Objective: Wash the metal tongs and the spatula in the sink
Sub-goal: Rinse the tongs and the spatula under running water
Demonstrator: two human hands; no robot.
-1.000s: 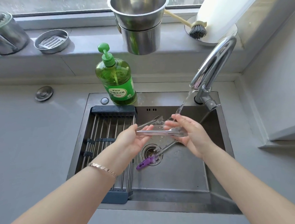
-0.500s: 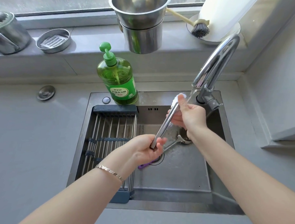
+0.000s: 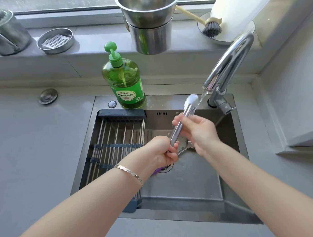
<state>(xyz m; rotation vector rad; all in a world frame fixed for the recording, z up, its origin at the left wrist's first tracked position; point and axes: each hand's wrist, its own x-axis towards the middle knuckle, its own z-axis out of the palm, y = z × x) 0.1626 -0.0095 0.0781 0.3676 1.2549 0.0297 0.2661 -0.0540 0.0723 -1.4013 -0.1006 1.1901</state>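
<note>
Under the chrome tap (image 3: 228, 67), left hand (image 3: 161, 152) and right hand (image 3: 198, 132) clasp white-tipped metal tongs (image 3: 185, 112), rinsing; purple-handled spatula (image 3: 184, 149) likely next.

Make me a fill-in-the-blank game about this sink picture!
1. The left hand grips the lower end of the metal ____.
2. The right hand holds them higher up, under running ____.
3. The soap bottle is ____.
4. The spatula lies in the ____.
Missing words: tongs; water; green; sink.
</note>
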